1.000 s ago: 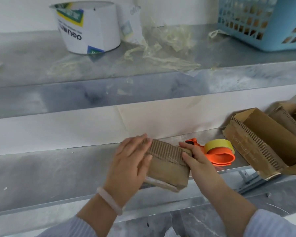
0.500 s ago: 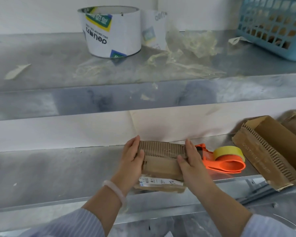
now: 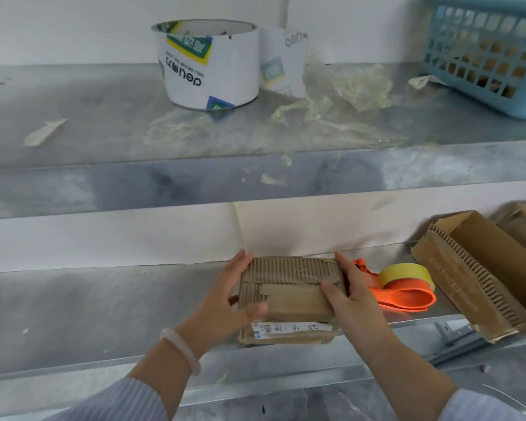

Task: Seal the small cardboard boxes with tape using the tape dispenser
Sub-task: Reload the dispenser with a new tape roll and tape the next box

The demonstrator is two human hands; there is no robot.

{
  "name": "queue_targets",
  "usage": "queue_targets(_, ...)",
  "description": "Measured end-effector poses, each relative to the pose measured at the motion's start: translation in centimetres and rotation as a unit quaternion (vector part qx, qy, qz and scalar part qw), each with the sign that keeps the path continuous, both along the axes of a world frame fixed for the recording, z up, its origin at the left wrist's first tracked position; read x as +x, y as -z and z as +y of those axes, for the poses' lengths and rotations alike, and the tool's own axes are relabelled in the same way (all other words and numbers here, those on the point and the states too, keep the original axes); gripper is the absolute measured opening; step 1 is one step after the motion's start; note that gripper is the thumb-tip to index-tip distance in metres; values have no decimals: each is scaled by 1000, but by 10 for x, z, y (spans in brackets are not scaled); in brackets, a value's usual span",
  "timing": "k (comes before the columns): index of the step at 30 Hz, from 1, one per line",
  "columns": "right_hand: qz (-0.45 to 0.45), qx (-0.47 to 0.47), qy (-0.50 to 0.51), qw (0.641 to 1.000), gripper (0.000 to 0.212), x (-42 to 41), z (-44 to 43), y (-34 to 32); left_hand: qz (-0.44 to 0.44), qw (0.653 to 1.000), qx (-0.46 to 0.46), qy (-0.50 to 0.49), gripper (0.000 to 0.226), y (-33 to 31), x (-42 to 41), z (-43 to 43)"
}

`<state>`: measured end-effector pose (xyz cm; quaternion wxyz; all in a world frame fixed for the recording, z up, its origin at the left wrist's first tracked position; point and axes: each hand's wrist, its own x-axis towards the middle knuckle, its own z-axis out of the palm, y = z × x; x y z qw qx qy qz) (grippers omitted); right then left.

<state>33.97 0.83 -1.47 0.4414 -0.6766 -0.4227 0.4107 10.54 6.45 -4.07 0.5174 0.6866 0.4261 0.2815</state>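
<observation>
The left hand (image 3: 225, 302) and right hand (image 3: 354, 302) clasp the small cardboard box (image 3: 292, 288) at the shelf's (image 3: 104, 314) front edge, fingers curled round its ends. Next, probably, one frees itself for the tape dispenser (image 3: 407, 291) alongside.

Blue basket (image 3: 495, 101), crumpled film (image 3: 359, 83), white roll (image 3: 213, 68)

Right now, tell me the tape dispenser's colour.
Orange tape dispenser, carrying a yellow tape roll; head view.
</observation>
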Motion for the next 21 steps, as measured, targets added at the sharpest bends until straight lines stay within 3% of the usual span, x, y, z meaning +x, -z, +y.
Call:
queue_targets(3, -9, 9, 7, 1000, 53, 4, -2, 2, 22, 999, 27, 20, 107, 4, -9, -11)
queue_targets(12, -2, 18, -85, 996, 48, 7, 1, -18, 19, 985, 100, -136, 91, -6, -8, -58)
queue_targets(17, -29, 54, -218, 974, 44, -21, 13, -35, 11, 931, 133, -339, 84, -20, -34, -104)
queue_targets(21, -94, 97, -328, 935, 46, -68, 11, -45, 24, 878, 150, -453, 81, -31, -61, -139)
